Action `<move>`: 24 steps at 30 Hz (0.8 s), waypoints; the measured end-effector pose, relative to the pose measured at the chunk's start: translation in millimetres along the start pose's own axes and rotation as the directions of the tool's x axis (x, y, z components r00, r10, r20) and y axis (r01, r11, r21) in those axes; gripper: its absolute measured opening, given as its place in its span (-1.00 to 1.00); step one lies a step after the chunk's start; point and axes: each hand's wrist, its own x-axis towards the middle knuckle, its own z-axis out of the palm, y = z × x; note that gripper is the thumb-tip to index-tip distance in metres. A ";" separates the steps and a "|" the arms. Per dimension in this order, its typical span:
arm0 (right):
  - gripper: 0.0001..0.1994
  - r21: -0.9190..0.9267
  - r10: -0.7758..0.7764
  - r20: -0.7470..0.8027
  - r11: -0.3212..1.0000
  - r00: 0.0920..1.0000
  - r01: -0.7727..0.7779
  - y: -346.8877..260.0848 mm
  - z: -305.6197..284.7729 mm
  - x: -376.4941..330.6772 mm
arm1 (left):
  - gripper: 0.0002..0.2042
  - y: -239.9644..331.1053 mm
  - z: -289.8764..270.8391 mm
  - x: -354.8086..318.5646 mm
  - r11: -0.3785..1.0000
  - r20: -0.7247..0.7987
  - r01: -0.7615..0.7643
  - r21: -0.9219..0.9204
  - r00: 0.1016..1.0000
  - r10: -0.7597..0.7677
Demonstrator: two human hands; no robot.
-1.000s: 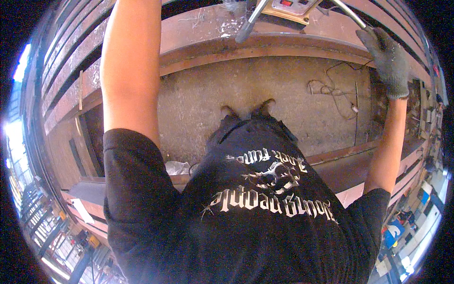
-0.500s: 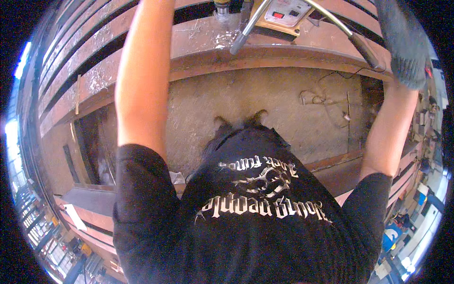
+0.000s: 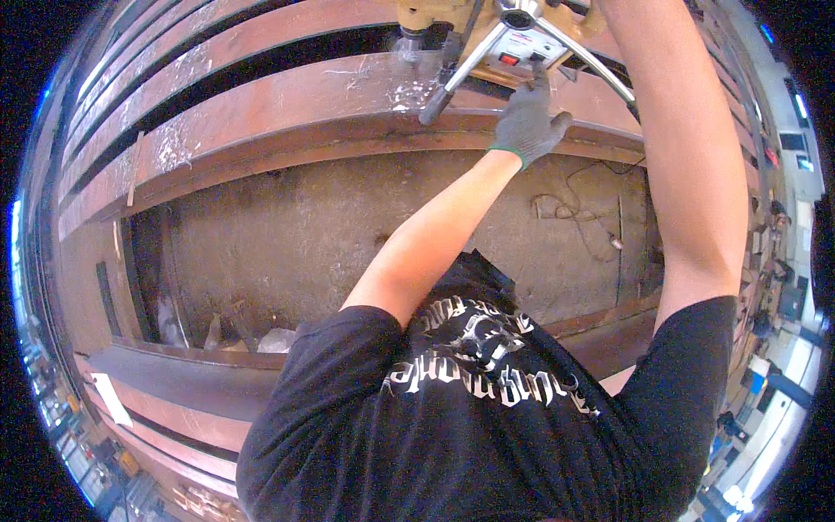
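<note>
White printed panel (image 3: 529, 45), red rectangular switch (image 3: 510, 60) | tan, silver-handled machine (image 3: 484, 26) on reddish-brown metal beam (image 3: 313, 91) | grey-gloved left hand (image 3: 527, 122): thumb spread wide, beside panel | right hand beyond frame, grip can't be told

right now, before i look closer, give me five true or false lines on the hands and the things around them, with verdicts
1. The left hand wears a grey glove with a green edge. True.
2. The right hand shows beside the left one. False: it is out of view, and only the right arm shows.
3. A red switch sits on a pale panel. True.
4. The white strip lies to the person's right. False: it lies to the left.
5. A silver bar ends in a dark grip. True.
</note>
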 end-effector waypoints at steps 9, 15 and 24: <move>-0.27 0.110 -0.163 0.118 0.983 0.980 0.150 -12.9 24.7 23.3 | -0.13 -4.2 -9.7 -15.9 0.999 -0.005 -0.021 -0.029 1.000 0.020; -0.44 -0.007 0.053 0.057 0.999 0.997 -0.052 -11.4 50.6 46.4 | -0.32 -9.5 -95.2 -71.3 0.931 -0.366 -0.015 0.365 0.917 0.158; -0.46 -0.040 0.057 0.147 0.998 0.988 -0.052 -15.5 57.4 58.1 | -0.59 -54.1 -88.4 -62.2 0.960 -0.297 0.248 0.129 0.933 -0.201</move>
